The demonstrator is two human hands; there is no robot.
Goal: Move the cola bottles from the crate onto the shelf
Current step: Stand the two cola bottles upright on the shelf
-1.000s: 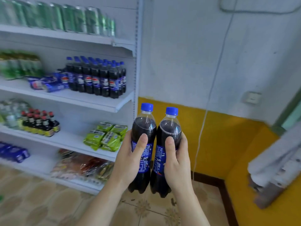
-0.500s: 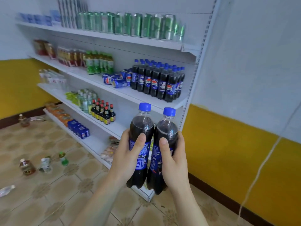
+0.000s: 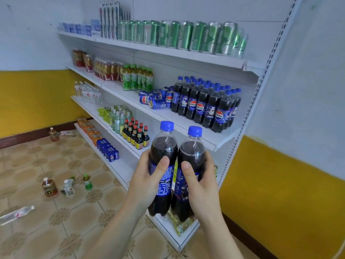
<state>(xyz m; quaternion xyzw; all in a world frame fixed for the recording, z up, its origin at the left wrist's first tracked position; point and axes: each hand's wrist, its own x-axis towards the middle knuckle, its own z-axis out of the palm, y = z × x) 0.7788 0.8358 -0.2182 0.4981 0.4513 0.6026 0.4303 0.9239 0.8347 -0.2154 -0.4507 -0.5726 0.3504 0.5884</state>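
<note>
Head view: two dark plastic cola bottles w/ blue caps, left bottle (image 3: 162, 166) & right bottle (image 3: 190, 172), are held upright, touching, at lower middle; one is gripped by left hand (image 3: 147, 181), one by right hand (image 3: 202, 186), near white metal shelf (image 3: 220, 139).

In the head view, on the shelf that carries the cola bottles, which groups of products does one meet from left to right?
Red-labelled bottles → amber bottles with red labels → green tea bottles → blue cola cans lying on their sides → standing cola bottles, at the right end of the shelf.
</note>
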